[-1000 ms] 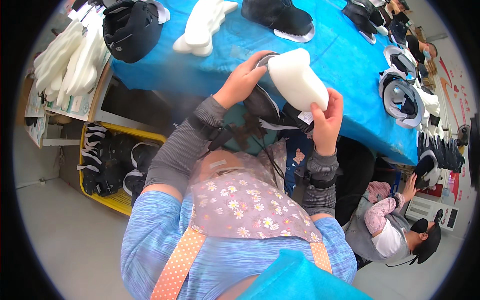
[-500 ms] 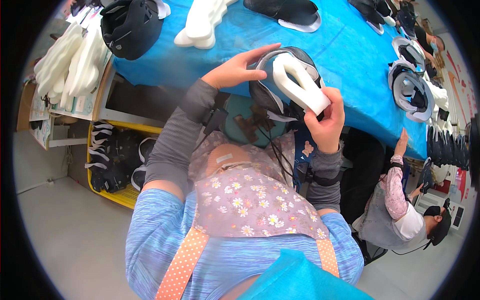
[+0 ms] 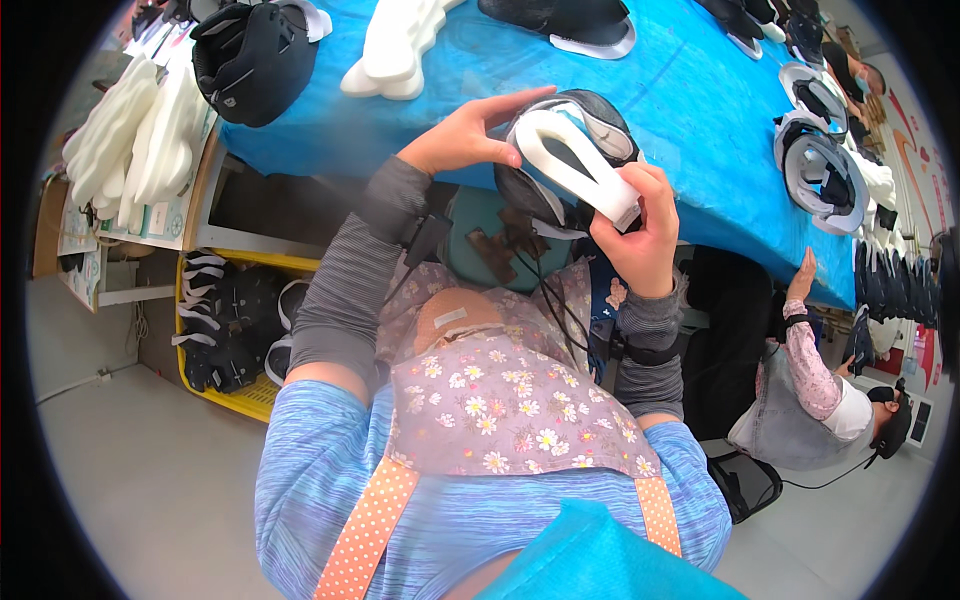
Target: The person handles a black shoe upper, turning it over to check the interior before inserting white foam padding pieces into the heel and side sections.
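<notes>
In front of me, at the table's near edge, is a hollow black-and-grey padded piece (image 3: 607, 117); I cannot tell its exact kind. My left hand (image 3: 468, 135) grips its left rim, thumb on the near side and fingers stretched over the far side. Across its opening lies a white foam loop (image 3: 562, 160), rounded at its far end and narrowing toward me. My right hand (image 3: 643, 225) pinches the narrow end of the loop between thumb and fingers. The inside of the padded piece is partly hidden behind the loop.
A blue-covered table (image 3: 700, 130) bears white foam strips (image 3: 392, 50), a black padded piece (image 3: 255, 65) and white-rimmed pieces (image 3: 825, 180). More white foam (image 3: 115, 140) is heaped at left. Below stands a yellow crate (image 3: 235, 395) of black pieces. A co-worker (image 3: 810, 400) sits at right.
My right hand has moved slightly left, and the foam loop has shifted left with it. My left hand has barely moved. The co-worker at right has shifted a little.
</notes>
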{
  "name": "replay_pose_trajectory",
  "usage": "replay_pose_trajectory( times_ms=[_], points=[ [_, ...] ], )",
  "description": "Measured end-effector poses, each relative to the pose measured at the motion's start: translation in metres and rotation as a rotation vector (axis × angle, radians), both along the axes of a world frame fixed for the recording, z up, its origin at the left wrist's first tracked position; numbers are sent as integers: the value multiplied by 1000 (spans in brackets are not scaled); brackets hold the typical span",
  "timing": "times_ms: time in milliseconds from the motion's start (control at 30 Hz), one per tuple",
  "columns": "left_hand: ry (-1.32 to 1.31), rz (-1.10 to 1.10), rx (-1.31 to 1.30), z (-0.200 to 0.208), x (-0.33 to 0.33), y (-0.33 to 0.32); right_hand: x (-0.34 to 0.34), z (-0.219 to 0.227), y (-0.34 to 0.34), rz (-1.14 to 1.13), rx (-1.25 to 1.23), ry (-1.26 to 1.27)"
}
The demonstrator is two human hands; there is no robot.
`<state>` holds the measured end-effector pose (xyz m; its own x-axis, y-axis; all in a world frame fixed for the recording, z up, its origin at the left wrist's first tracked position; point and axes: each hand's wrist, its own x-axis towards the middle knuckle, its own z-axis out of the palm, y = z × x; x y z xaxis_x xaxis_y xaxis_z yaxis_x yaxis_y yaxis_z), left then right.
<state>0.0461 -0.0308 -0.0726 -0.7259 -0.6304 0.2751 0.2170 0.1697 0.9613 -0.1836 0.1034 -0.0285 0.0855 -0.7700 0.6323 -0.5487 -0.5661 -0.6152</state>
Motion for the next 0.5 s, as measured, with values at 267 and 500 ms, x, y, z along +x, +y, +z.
replay_pose_trajectory(
  times_ms=[267,500],
  points=[
    [1,9,-19,-2,1,1,5,3,-3,-50,-65,123],
    [3,9,-7,-1,-2,1,6,4,-3,-37,-58,116]
  ],
)
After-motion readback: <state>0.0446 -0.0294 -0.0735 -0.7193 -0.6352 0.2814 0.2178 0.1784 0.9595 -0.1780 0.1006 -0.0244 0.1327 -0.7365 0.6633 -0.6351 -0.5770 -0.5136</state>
